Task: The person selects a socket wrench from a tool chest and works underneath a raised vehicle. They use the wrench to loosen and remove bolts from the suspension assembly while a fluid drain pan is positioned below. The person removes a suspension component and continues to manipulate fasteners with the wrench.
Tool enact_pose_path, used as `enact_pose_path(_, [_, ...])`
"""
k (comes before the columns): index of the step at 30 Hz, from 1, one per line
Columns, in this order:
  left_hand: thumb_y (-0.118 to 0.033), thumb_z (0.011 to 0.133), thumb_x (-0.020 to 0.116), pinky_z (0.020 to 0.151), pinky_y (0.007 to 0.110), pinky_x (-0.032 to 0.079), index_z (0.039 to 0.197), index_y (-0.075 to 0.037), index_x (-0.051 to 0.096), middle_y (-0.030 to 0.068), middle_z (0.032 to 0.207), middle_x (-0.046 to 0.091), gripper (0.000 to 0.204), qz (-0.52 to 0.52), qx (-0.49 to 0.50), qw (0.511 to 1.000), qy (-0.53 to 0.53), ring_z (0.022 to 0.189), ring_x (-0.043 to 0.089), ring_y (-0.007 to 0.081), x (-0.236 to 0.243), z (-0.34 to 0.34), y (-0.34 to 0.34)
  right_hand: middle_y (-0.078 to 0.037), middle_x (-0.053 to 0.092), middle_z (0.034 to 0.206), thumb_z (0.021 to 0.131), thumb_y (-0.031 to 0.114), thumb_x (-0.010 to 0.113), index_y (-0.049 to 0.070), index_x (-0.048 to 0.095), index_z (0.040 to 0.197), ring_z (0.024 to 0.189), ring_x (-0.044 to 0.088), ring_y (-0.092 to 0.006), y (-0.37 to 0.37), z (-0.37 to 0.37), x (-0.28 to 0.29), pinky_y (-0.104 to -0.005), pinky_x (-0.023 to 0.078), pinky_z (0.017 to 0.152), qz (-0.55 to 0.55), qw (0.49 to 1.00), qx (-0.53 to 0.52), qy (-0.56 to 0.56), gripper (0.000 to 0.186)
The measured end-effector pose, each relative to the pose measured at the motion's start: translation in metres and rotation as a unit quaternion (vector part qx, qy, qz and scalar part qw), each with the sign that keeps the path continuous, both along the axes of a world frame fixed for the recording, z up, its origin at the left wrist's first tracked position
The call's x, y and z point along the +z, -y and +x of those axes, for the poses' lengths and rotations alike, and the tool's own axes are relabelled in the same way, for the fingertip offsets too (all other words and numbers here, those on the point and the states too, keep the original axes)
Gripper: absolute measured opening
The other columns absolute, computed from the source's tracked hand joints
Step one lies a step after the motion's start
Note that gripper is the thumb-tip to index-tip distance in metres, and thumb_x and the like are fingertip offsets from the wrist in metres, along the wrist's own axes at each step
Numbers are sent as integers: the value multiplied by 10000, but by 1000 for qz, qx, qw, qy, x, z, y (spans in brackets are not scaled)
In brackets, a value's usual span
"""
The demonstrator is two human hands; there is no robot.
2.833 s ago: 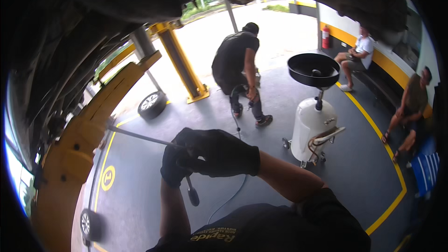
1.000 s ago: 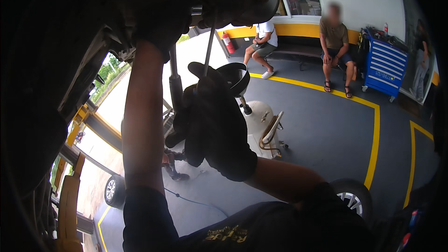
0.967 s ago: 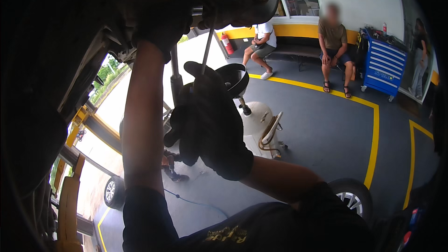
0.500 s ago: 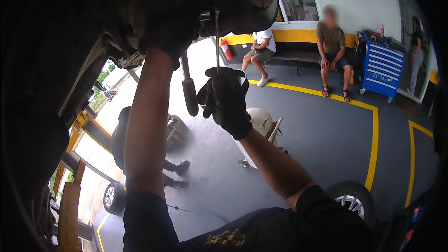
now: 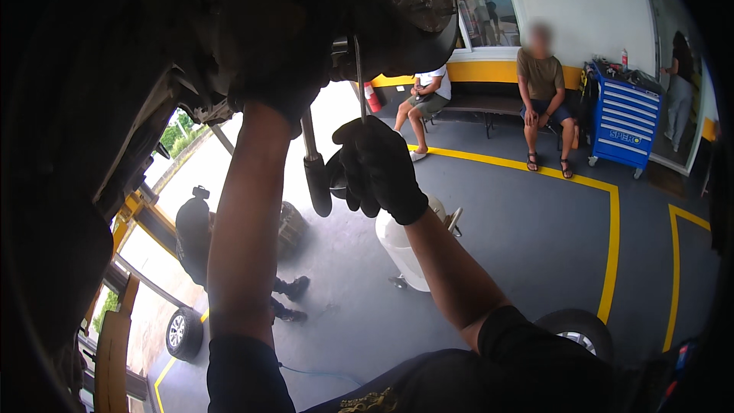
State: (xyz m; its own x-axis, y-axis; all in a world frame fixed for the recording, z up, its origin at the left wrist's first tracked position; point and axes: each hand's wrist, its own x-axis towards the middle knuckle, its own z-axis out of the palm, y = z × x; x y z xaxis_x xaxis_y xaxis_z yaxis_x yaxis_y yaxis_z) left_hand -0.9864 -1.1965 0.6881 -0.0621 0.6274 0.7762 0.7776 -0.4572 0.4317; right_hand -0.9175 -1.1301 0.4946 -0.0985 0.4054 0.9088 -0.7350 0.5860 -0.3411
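Observation:
Both my hands wear black gloves and are raised under the dark underside of a vehicle. My left hand is up among the shadowed parts, its fingers lost in the dark. Just beside it hangs a tool with a metal shaft and a thick black handle, like a ratchet. My right hand is closed around the lower end of a slim metal rod, which points up to the parts above. Between this hand and the black handle shows a round, shiny edge, mostly covered; its kind is unclear.
Below stands a white tank on wheels. Loose wheels rest on the grey floor. A person crouches behind my left forearm. Two people sit on a bench near a blue tool cabinet; another stands at the doorway.
My view has shifted slightly, so the vehicle parts and floor things sit differently. The right hand still grips the rod, and the round edge beside it shows less. The doorway person has turned.

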Motion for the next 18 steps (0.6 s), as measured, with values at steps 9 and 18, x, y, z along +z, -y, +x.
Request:
enact_pose_path(9, [-268, 969, 727, 554, 282, 501, 1124, -53, 670, 75, 800, 672, 271, -3, 71, 996, -53, 635, 633, 134, 0, -8, 3, -28, 589, 743, 1115, 279, 481, 45, 590, 1099, 502, 544, -73, 35, -21, 13, -212, 464, 454, -60, 957, 279, -59, 259])
enact_pose_path(18, [-231, 995, 695, 545, 270, 472, 1130, -66, 662, 20, 856, 651, 216, 92, 18, 991, -93, 671, 599, 101, -5, -22, -7, -27, 553, 702, 1080, 226, 484, 54, 586, 1086, 495, 542, -105, 63, 1, 56, -255, 466, 449, -150, 965, 202, -73, 200])
